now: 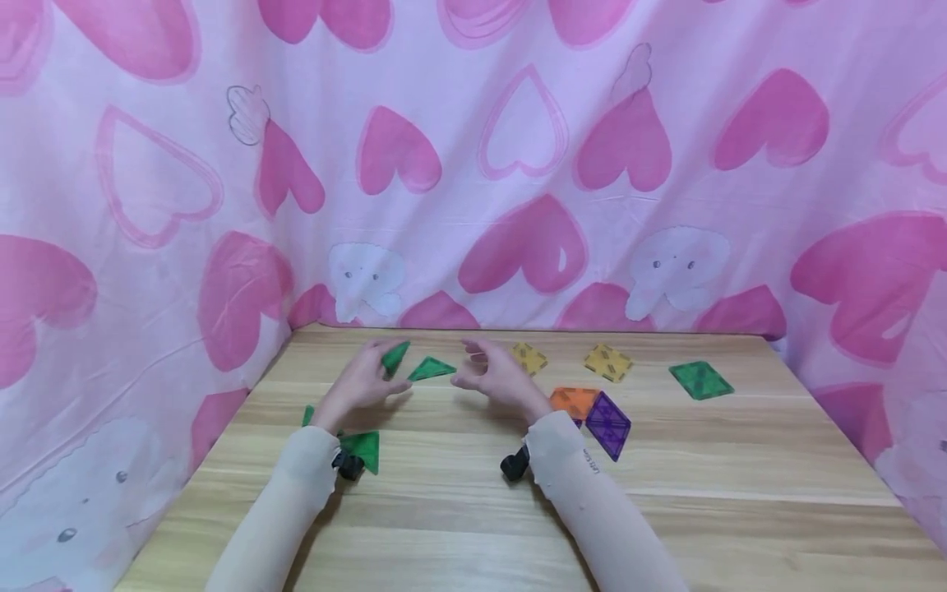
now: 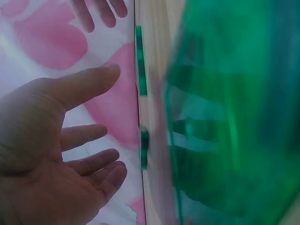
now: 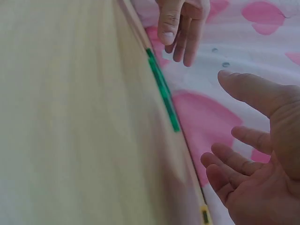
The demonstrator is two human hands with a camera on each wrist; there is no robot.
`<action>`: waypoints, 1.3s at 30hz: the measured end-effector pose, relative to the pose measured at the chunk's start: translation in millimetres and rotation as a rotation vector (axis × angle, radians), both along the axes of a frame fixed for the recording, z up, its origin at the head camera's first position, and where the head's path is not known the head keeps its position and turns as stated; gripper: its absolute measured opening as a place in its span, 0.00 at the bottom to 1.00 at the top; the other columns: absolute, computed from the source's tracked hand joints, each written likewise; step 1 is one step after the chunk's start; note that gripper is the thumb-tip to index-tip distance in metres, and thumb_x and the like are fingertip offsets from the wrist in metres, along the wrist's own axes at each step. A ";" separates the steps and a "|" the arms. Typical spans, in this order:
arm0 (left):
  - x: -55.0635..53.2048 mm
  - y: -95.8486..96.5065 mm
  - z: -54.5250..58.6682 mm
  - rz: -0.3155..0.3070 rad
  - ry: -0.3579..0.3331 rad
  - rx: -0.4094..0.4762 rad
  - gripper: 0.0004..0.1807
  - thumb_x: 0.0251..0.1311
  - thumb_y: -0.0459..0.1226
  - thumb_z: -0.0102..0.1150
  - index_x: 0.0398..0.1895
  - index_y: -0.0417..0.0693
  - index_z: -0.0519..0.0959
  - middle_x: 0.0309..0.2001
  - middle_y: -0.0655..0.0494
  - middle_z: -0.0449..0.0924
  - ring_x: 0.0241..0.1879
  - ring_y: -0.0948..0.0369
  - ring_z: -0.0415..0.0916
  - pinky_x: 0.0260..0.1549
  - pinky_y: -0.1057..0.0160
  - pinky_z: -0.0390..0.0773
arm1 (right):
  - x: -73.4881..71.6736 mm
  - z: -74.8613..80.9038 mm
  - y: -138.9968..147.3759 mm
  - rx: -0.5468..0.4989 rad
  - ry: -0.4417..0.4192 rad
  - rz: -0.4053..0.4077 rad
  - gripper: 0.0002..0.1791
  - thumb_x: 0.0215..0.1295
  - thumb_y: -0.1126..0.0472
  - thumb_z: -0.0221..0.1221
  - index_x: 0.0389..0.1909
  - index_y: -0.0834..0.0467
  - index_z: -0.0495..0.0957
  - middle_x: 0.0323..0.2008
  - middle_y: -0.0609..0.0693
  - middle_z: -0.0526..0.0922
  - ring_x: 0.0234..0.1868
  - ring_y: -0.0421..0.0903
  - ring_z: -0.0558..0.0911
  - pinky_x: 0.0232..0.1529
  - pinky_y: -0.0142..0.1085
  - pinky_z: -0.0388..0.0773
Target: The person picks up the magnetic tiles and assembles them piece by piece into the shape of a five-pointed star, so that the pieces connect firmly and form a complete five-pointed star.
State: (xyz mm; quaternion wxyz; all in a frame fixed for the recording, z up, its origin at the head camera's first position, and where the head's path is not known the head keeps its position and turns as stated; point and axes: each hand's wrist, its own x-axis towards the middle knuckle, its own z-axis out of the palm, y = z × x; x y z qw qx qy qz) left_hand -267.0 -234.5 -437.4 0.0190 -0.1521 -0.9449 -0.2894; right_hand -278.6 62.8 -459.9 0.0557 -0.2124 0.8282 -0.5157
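My left hand (image 1: pixel 362 381) hovers over the left back of the table with its fingers apart, holding nothing. Opposite it is my right hand (image 1: pixel 505 378), with loosely bent fingers and nothing between them. On the wood between the two lies a green triangular tile (image 1: pixel 433 368), see-through like a magnetic building tile. Another green tile (image 1: pixel 395 358) is partly hidden behind the left hand's fingers. Below the left wrist sits a green triangular tile (image 1: pixel 366 450), which looms large and blurred in the left wrist view. A green piece (image 1: pixel 307 414) peeks out left of that forearm.
Beyond the right hand lie two yellow tiles, one nearer (image 1: pixel 531 358) and one farther right (image 1: pixel 608 363). An orange tile (image 1: pixel 574 401) touches a purple diamond tile (image 1: pixel 609 426). A green diamond tile (image 1: pixel 701 380) rests farther right. A pink heart-print curtain (image 1: pixel 518 247) borders the table (image 1: pixel 740 493).
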 end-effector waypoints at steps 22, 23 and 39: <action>-2.1 -4.9 -3.7 0.030 -0.134 -0.051 0.50 0.70 0.43 0.79 0.85 0.31 0.62 0.83 0.32 0.61 0.81 0.33 0.62 0.79 0.33 0.65 | -4.0 -20.4 -25.8 0.226 0.102 0.137 0.28 0.81 0.53 0.67 0.77 0.56 0.79 0.84 0.56 0.65 0.85 0.60 0.59 0.84 0.63 0.58; -1.5 -4.6 -3.5 0.037 -0.138 -0.043 0.49 0.70 0.42 0.78 0.85 0.32 0.62 0.83 0.32 0.62 0.81 0.34 0.62 0.79 0.33 0.65 | -3.4 -20.5 -25.8 0.227 0.100 0.127 0.28 0.81 0.53 0.67 0.77 0.56 0.79 0.83 0.56 0.66 0.84 0.60 0.61 0.84 0.62 0.59; -2.4 -2.7 -4.5 0.035 -0.121 -0.059 0.40 0.69 0.38 0.79 0.79 0.31 0.72 0.70 0.34 0.74 0.59 0.47 0.71 0.65 0.44 0.79 | -5.2 -19.3 -27.7 0.247 0.182 0.016 0.21 0.76 0.66 0.69 0.66 0.64 0.84 0.52 0.52 0.82 0.52 0.47 0.81 0.60 0.45 0.83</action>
